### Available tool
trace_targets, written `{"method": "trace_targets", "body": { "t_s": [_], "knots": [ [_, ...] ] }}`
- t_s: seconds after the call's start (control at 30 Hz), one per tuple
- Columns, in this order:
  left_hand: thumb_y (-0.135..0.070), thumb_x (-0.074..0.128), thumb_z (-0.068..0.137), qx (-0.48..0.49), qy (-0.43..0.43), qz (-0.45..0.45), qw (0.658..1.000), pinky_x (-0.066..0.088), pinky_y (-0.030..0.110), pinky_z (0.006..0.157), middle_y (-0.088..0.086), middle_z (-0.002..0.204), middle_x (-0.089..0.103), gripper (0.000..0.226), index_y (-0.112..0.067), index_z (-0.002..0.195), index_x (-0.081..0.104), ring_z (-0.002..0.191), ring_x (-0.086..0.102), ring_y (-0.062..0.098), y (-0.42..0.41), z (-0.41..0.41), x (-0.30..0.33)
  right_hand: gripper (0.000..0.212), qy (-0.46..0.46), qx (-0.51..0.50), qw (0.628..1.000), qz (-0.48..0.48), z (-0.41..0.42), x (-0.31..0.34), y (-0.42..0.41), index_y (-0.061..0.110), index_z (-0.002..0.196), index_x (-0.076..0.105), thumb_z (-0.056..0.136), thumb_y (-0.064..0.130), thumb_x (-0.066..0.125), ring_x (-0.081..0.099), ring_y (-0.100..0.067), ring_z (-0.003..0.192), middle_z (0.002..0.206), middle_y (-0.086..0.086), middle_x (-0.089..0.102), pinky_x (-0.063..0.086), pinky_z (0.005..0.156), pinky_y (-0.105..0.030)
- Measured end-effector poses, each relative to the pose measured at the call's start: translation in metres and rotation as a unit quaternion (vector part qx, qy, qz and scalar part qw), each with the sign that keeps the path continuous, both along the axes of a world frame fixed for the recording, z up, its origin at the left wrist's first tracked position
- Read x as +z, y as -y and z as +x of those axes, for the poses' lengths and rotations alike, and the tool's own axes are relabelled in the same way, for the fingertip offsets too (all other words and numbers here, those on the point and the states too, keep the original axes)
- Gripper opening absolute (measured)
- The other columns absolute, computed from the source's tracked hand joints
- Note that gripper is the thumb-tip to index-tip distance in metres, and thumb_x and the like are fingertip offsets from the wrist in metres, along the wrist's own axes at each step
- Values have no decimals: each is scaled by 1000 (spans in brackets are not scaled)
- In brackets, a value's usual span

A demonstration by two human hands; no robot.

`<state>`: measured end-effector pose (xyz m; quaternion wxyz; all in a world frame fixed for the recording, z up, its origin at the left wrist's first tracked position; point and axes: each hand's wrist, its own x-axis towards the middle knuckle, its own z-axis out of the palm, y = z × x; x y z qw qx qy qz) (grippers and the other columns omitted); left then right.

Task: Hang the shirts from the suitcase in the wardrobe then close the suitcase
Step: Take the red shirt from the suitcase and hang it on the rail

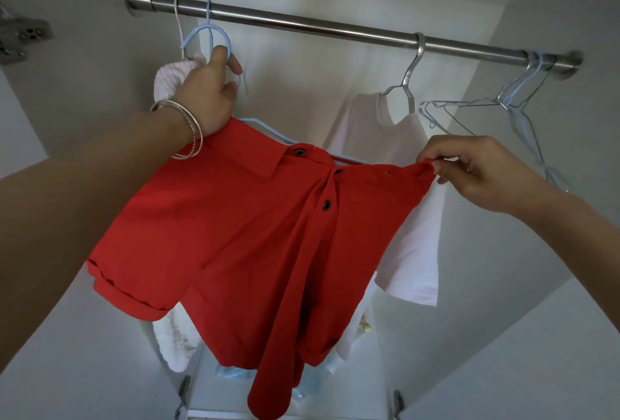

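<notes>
Both arms reach up; left hand (pixel 208 94) curls in a grip, right hand (pixel 476 173) pinches with thumb and fingertips.

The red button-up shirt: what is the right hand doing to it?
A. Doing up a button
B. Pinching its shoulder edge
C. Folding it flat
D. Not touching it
B: the right hand pinches the edge of the red button-up shirt between thumb and fingertips, out at the shoulder.

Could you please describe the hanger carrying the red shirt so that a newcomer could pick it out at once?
Find the steel wardrobe rail running across the top. Near its left end hangs the pale blue plastic hanger, hooked over the rail, with the left hand gripping its neck and the red button-up shirt draped on it. The other hangers further right are bare silver wire or hold pale garments.
</notes>
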<state>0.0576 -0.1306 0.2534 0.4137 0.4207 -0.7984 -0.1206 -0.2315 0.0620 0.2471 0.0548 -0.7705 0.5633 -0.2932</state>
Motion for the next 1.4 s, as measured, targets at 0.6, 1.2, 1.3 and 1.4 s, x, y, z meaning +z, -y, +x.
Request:
{"method": "trace_targets", "body": {
  "t_s": [0.6,1.2,1.3,1.4],
  "knots": [
    [-15,39,86,92,-158,-41,982,50,49,70,-2,59,45,21,-13,106,46,71,57,39,20,7,0,20,193,72,974,-96,28,15,-10,28,82,66,88,43,56,43,-7,49,55,10,51,37,50,-17],
    [-4,37,91,46,-3,-71,996,30,31,65,14,79,49,23,-6,111,48,74,45,26,2,-1,3,29,-134,-12,991,10,27,22,-14,36,94,55,74,56,52,54,-18,70,72,9,59,45,61,-28],
    [-5,37,90,0,43,-72,997,41,36,72,23,86,55,22,-11,107,48,82,52,35,-1,-11,-4,26,-187,-19,982,-21,22,32,-10,15,94,66,79,34,57,51,-14,74,75,10,55,47,61,-28],
    [-4,35,90,-11,36,-80,996,43,40,78,26,80,58,23,-10,108,47,84,52,37,-5,-22,-4,24,-212,-11,975,-67,24,36,-3,5,92,67,82,23,55,49,-11,75,75,6,52,47,71,-21]
  ]
}}
